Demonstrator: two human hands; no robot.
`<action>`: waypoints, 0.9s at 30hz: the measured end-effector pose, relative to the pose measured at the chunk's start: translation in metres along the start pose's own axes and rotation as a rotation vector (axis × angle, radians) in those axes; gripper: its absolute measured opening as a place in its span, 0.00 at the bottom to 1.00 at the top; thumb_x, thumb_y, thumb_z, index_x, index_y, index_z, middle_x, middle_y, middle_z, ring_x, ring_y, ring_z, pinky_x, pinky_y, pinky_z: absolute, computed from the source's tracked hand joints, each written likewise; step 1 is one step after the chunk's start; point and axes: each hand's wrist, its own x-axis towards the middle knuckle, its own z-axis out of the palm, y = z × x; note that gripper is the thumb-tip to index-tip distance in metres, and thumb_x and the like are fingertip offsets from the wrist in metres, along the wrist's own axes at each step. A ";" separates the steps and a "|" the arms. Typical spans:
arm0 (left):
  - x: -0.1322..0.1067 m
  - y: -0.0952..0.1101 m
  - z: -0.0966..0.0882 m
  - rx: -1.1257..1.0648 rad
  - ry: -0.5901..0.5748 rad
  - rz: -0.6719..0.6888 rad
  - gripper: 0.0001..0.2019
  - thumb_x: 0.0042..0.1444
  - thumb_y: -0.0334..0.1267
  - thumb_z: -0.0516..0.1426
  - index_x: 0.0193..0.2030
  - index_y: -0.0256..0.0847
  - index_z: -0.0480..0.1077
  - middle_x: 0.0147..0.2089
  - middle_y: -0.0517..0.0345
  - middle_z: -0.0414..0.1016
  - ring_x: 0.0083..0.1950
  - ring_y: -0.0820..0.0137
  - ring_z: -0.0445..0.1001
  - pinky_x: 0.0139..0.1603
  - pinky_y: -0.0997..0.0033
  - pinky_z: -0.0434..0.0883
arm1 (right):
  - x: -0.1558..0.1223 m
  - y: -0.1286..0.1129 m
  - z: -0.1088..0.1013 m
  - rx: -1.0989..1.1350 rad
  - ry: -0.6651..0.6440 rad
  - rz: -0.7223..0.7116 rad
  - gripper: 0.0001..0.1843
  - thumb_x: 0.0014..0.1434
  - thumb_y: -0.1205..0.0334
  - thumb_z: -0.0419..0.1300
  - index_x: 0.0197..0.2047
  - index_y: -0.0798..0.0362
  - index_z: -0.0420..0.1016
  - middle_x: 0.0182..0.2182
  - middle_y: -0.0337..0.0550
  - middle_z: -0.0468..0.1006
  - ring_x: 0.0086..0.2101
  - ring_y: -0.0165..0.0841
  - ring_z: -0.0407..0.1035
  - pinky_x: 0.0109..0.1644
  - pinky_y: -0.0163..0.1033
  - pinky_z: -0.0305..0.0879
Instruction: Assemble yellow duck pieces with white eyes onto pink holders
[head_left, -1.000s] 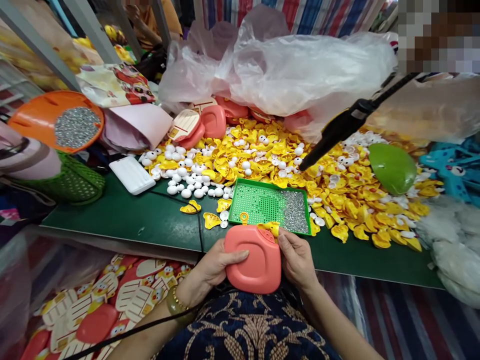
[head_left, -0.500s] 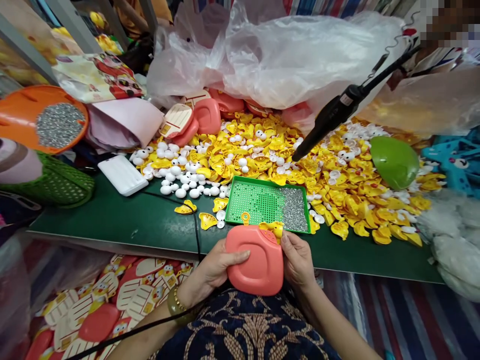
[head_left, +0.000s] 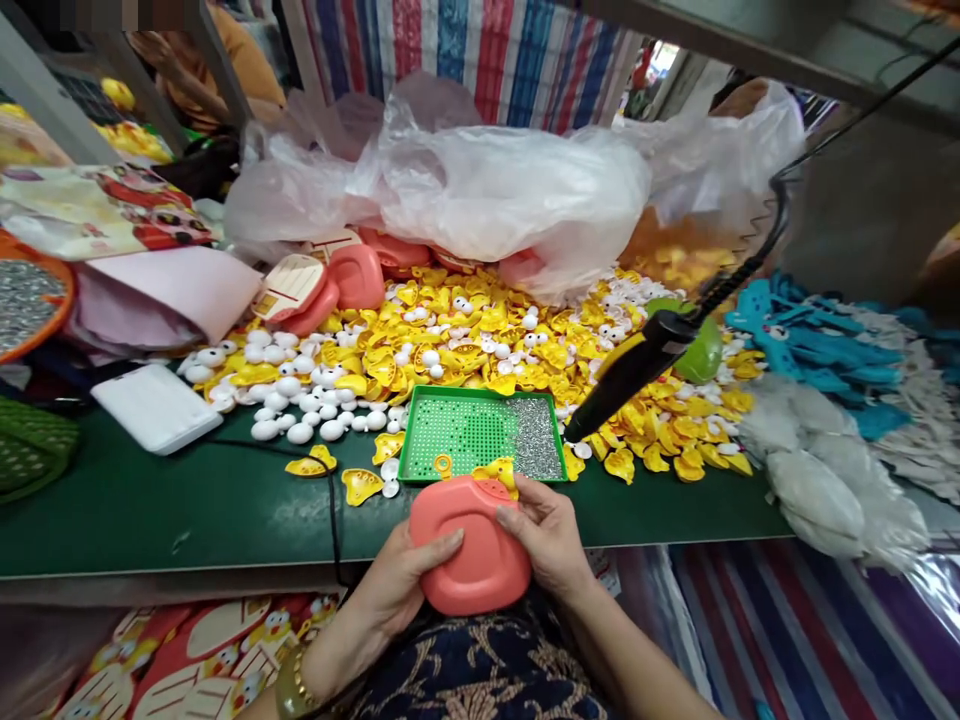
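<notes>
Both my hands hold a coral-pink moulded plastic piece at the front edge of the green table. My left hand cups it from the lower left, and my right hand pinches its right side. A yellow plastic duck part shows behind its top edge. Just beyond lies a green perforated tray with silver beads in its right part and a small yellow ring on it. Loose yellow duck parts and white foam balls lie heaped behind.
A black-and-yellow corded tool lies over the pile at right. Behind are a clear plastic bag, a green dome and blue plush pieces. A white box and an orange dish of beads are at left. A co-worker sits far back.
The whole view has swung, so the table sits further left and lower. My hands have tilted the pink piece, and the ring now lies apart from it on the tray.
</notes>
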 end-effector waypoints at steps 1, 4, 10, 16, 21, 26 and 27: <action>0.000 -0.002 0.003 -0.008 -0.003 -0.002 0.20 0.41 0.36 0.69 0.43 0.33 0.77 0.41 0.44 0.80 0.42 0.59 0.77 0.47 0.63 0.72 | -0.001 0.000 -0.004 0.022 0.012 0.010 0.20 0.45 0.58 0.70 0.43 0.49 0.79 0.41 0.44 0.82 0.38 0.36 0.77 0.45 0.41 0.74; 0.001 -0.007 0.011 -0.031 0.020 0.014 0.22 0.39 0.36 0.70 0.44 0.33 0.76 0.43 0.44 0.79 0.42 0.60 0.77 0.48 0.63 0.72 | -0.003 -0.001 -0.013 0.079 0.028 0.052 0.20 0.43 0.59 0.71 0.43 0.50 0.80 0.40 0.44 0.82 0.37 0.36 0.77 0.43 0.40 0.74; 0.003 -0.005 0.016 -0.041 0.051 -0.006 0.24 0.37 0.35 0.71 0.45 0.33 0.76 0.46 0.42 0.78 0.45 0.59 0.76 0.50 0.61 0.71 | -0.001 0.000 -0.016 0.136 0.063 0.087 0.21 0.43 0.57 0.71 0.42 0.51 0.80 0.40 0.46 0.82 0.38 0.37 0.76 0.44 0.40 0.72; 0.005 -0.002 0.016 -0.024 0.085 -0.035 0.24 0.38 0.34 0.71 0.44 0.31 0.75 0.45 0.42 0.79 0.44 0.60 0.76 0.49 0.62 0.71 | 0.009 0.005 -0.019 0.097 0.205 0.056 0.15 0.47 0.51 0.68 0.35 0.52 0.81 0.33 0.43 0.83 0.30 0.34 0.74 0.36 0.37 0.71; 0.007 -0.003 0.016 -0.055 0.066 -0.066 0.25 0.40 0.35 0.70 0.47 0.31 0.74 0.47 0.41 0.77 0.47 0.58 0.76 0.51 0.60 0.70 | 0.011 0.009 -0.023 0.008 0.198 0.021 0.15 0.51 0.50 0.65 0.37 0.51 0.81 0.31 0.42 0.82 0.30 0.34 0.73 0.37 0.39 0.70; 0.007 -0.002 0.016 -0.065 0.055 -0.074 0.25 0.41 0.35 0.69 0.48 0.32 0.74 0.48 0.41 0.77 0.47 0.58 0.75 0.53 0.60 0.69 | 0.011 0.011 -0.025 -0.013 0.224 0.001 0.15 0.50 0.50 0.65 0.35 0.52 0.82 0.31 0.43 0.82 0.31 0.37 0.74 0.41 0.43 0.70; 0.007 -0.002 0.016 -0.065 0.056 -0.077 0.25 0.41 0.35 0.70 0.48 0.32 0.74 0.48 0.42 0.77 0.47 0.58 0.75 0.52 0.61 0.69 | 0.010 0.011 -0.026 -0.010 0.226 -0.001 0.15 0.50 0.49 0.65 0.35 0.52 0.82 0.31 0.43 0.82 0.32 0.37 0.74 0.41 0.44 0.70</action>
